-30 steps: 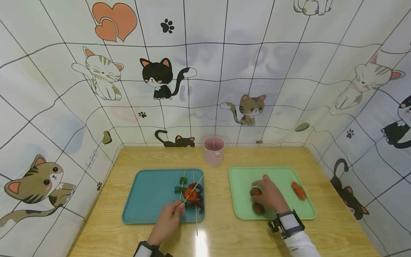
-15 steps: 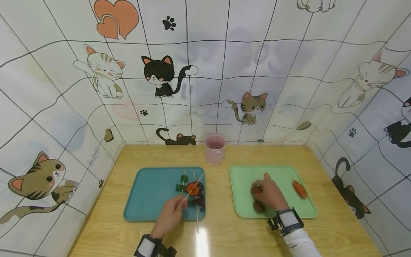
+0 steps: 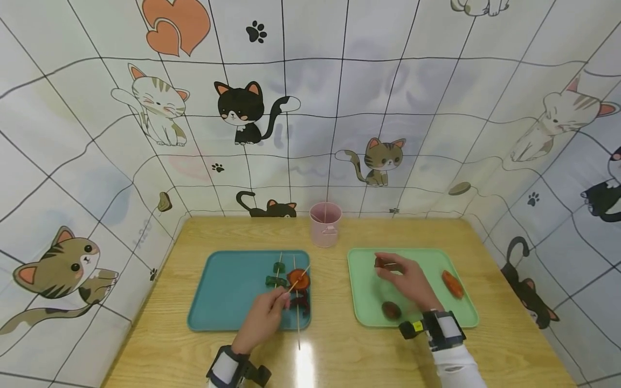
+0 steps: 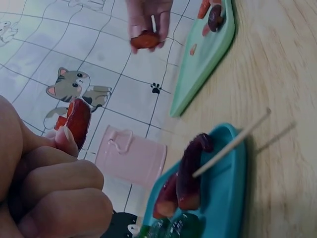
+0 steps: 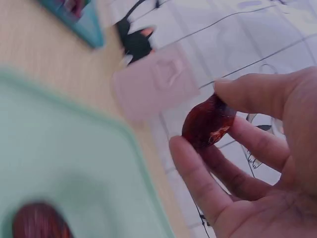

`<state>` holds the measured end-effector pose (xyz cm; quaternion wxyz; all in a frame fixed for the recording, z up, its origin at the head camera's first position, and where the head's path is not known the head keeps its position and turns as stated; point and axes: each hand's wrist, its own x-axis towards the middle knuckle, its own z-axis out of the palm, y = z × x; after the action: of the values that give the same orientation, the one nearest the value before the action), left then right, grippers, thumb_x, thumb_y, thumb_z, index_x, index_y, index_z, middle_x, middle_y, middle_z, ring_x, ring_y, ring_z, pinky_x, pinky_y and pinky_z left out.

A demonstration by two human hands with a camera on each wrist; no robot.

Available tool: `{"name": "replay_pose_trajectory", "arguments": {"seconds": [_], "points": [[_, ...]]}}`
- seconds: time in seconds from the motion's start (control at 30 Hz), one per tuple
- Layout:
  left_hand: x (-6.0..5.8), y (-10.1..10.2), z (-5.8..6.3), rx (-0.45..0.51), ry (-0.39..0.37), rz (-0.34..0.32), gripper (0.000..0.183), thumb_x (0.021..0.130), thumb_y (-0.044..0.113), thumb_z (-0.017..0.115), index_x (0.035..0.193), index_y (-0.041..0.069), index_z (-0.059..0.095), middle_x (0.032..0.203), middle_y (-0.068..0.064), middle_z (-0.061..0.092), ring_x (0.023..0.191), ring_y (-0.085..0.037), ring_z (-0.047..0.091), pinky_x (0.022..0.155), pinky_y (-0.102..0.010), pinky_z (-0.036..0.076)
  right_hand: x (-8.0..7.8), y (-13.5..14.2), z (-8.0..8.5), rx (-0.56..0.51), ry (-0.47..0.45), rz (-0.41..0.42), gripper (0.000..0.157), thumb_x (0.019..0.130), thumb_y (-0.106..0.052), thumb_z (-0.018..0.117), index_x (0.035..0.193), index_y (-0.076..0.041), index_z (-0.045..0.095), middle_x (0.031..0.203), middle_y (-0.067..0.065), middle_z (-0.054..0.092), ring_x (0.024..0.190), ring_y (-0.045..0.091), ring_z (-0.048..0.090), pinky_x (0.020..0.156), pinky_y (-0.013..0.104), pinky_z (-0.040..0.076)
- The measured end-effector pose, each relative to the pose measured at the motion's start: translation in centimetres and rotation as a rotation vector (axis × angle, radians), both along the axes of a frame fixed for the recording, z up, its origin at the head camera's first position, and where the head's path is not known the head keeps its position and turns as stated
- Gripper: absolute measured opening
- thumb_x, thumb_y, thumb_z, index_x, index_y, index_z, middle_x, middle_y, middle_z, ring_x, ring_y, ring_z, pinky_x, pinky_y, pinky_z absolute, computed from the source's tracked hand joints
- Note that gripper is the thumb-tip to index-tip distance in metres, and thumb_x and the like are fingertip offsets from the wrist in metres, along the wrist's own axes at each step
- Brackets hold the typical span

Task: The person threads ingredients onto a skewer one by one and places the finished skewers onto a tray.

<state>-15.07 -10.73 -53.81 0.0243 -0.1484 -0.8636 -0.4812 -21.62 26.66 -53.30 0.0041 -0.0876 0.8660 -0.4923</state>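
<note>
My left hand (image 3: 262, 318) pinches a wooden skewer (image 3: 306, 269) that carries a round orange-red food slice (image 3: 298, 279), over the right part of the blue tray (image 3: 228, 291). Beneath it on that tray lie a skewer of green pieces (image 3: 276, 281) and one of dark red curved pieces (image 3: 302, 303). In the right wrist view, my right hand (image 5: 262, 163) holds a dark red-brown rounded food piece (image 5: 208, 124) between thumb and fingertips, above the green tray (image 3: 360, 285). A similar dark rounded piece (image 3: 391, 310) lies on that tray.
An orange elongated piece (image 3: 453, 284) lies at the green tray's right side. Behind the trays, a pink bucket (image 3: 324, 233) with a thin stick in it stands at the table's back edge. A cat-patterned cloth wall (image 3: 310, 129) encloses the table (image 3: 271, 231).
My right hand has raised one dark rounded piece off the green tray, tilting its fingers leftward. My left hand has shifted slightly right with the skewer and its orange-red slice.
</note>
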Motion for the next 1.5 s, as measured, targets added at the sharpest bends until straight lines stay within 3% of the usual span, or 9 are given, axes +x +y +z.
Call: {"name": "replay_pose_trajectory", "arguments": {"seconds": [0.1, 0.27, 0.4, 0.53, 0.63, 0.83, 1.1, 1.5], "points": [[0.1, 0.3, 0.5, 0.004, -0.017, -0.017, 0.03, 0.108, 0.014, 0.051, 0.079, 0.015, 0.058, 0.067, 0.007, 0.046, 0.055, 0.001, 0.033, 0.056, -0.019, 0.032, -0.1, -0.4, 0.8, -0.153, -0.058, 0.016, 0.049, 0.097, -0.035, 0.071, 0.142, -0.019, 0.06, 0.131, 0.011, 0.067, 0.116, 0.018, 0.069, 0.091, 0.025, 0.056], [0.4, 0.8, 0.9, 0.024, 0.002, -0.068, 0.03, 0.108, 0.015, 0.052, 0.079, 0.014, 0.06, 0.065, 0.009, 0.043, 0.055, 0.002, 0.031, 0.055, -0.018, 0.032, 0.0, -1.0, 1.9, -0.424, -0.152, 0.043, 0.056, 0.101, -0.032, 0.066, 0.151, -0.011, 0.049, 0.146, 0.014, 0.056, 0.119, 0.01, 0.068, 0.097, 0.027, 0.055], [0.8, 1.3, 1.0, 0.041, 0.049, -0.133, 0.03, 0.108, 0.018, 0.051, 0.08, 0.012, 0.059, 0.067, 0.005, 0.048, 0.057, 0.004, 0.031, 0.058, -0.018, 0.036, -0.1, -1.7, 2.3, -0.663, -0.204, 0.113, 0.053, 0.107, -0.021, 0.057, 0.154, -0.005, 0.042, 0.15, 0.01, 0.05, 0.129, 0.015, 0.061, 0.104, 0.03, 0.051], [1.3, 1.8, 1.2, 0.051, 0.03, -0.191, 0.033, 0.11, 0.022, 0.047, 0.083, 0.007, 0.06, 0.068, -0.004, 0.052, 0.058, 0.004, 0.03, 0.063, -0.02, 0.039, -0.1, -2.6, 2.5, -0.829, -0.221, 0.179, 0.045, 0.11, -0.011, 0.047, 0.153, -0.003, 0.041, 0.145, 0.005, 0.052, 0.134, 0.02, 0.057, 0.107, 0.032, 0.05], [1.6, 2.1, 1.5, 0.057, -0.003, -0.212, 0.034, 0.11, 0.022, 0.046, 0.085, 0.005, 0.06, 0.067, -0.004, 0.051, 0.057, 0.004, 0.032, 0.063, -0.02, 0.039, -0.1, -3.4, 2.5, -0.904, -0.224, 0.199, 0.041, 0.11, -0.009, 0.044, 0.151, -0.005, 0.044, 0.142, 0.004, 0.054, 0.134, 0.019, 0.056, 0.108, 0.032, 0.049], [1.9, 2.5, 1.7, 0.058, -0.044, -0.227, 0.031, 0.11, 0.021, 0.047, 0.086, 0.005, 0.061, 0.067, 0.011, 0.042, 0.056, 0.004, 0.032, 0.061, -0.017, 0.036, 0.1, -4.7, 2.3, -1.004, -0.21, 0.184, 0.04, 0.109, -0.007, 0.046, 0.149, -0.006, 0.045, 0.144, 0.004, 0.055, 0.138, 0.021, 0.053, 0.11, 0.035, 0.048], [2.0, 2.6, 1.6, 0.074, -0.06, -0.234, 0.031, 0.11, 0.018, 0.046, 0.086, 0.005, 0.06, 0.065, 0.01, 0.041, 0.053, 0.003, 0.031, 0.059, -0.017, 0.034, 0.4, -5.4, 1.9, -1.053, -0.226, 0.181, 0.039, 0.109, -0.003, 0.045, 0.146, -0.011, 0.048, 0.146, 0.004, 0.052, 0.142, 0.022, 0.049, 0.111, 0.034, 0.047], [2.1, 2.4, 1.4, 0.089, -0.005, -0.242, 0.031, 0.111, 0.023, 0.044, 0.083, 0.017, 0.057, 0.063, 0.012, 0.039, 0.051, 0.005, 0.028, 0.057, -0.015, 0.033, 0.9, -5.1, 0.9, -1.404, -0.271, 0.399, 0.04, 0.109, 0.004, 0.027, 0.135, -0.008, 0.055, 0.149, 0.013, 0.051, 0.139, 0.027, 0.054, 0.117, 0.039, 0.04]]}}
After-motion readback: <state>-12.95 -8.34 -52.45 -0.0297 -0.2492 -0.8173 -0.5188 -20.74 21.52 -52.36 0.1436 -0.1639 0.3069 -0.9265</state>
